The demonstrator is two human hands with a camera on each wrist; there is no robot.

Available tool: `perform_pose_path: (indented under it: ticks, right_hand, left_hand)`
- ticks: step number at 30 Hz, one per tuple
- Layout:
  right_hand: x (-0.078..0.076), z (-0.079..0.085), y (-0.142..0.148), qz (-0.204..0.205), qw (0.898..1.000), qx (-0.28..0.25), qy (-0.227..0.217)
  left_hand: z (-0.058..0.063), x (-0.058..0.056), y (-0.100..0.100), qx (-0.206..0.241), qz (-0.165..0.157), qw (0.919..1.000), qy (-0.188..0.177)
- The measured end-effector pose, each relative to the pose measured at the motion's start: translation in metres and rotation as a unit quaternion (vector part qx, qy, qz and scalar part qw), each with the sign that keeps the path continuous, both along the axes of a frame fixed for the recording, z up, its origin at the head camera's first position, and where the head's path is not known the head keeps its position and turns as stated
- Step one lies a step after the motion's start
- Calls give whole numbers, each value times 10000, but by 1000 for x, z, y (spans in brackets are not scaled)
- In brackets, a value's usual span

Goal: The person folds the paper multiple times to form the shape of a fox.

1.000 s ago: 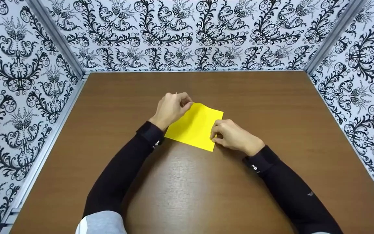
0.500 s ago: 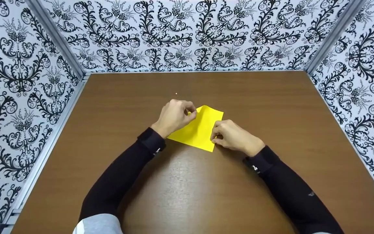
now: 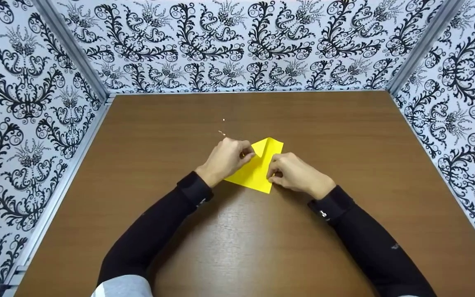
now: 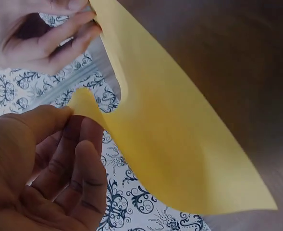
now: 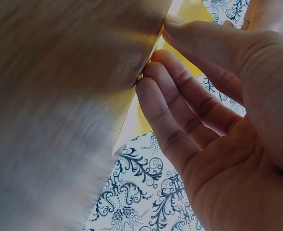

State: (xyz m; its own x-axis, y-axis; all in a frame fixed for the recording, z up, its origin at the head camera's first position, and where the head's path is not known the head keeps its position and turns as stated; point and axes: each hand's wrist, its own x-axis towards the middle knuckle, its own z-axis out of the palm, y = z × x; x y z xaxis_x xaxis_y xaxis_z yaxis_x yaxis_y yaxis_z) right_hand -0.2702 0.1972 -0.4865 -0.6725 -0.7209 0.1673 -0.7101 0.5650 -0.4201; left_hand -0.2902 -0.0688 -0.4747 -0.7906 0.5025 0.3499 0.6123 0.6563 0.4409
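A square sheet of yellow paper [image 3: 253, 174] lies at the middle of the table, its far left corner lifted and bent over toward the near right. My left hand [image 3: 228, 159] pinches that corner between thumb and fingers; in the left wrist view, the sheet [image 4: 165, 139] curves up from the table to the pinch. At the sheet's right edge, my right hand [image 3: 297, 173] holds the paper with bent fingers. In the right wrist view, fingertips [image 5: 151, 91] and thumb meet a thin strip of the sheet's edge against the tabletop. The sheet's left part is hidden behind my left hand.
The brown wooden table [image 3: 229, 239] has a glossy patch of reflected light near its front. Patterned black-and-white walls [image 3: 221, 45] with grey metal posts stand on its left, back and right sides. A tiny white speck [image 3: 223, 119] lies beyond my left hand.
My left hand has moved right and toward me, carrying the paper's corner over so that the bend has grown. My right hand has stayed at the right edge.
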Motion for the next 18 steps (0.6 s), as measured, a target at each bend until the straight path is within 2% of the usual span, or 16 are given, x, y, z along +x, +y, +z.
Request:
perform_pose_path:
  ticks: [12, 18]
  right_hand:
    - [0, 1, 1, 15, 10000, -53, -39]
    - [0, -2, 2, 88, 9997, -96, 220]
  left_hand:
    - [-6, 12, 6, -97, -339, 9991, -218]
    - [-10, 18, 9, -275, -517, 9979, -275]
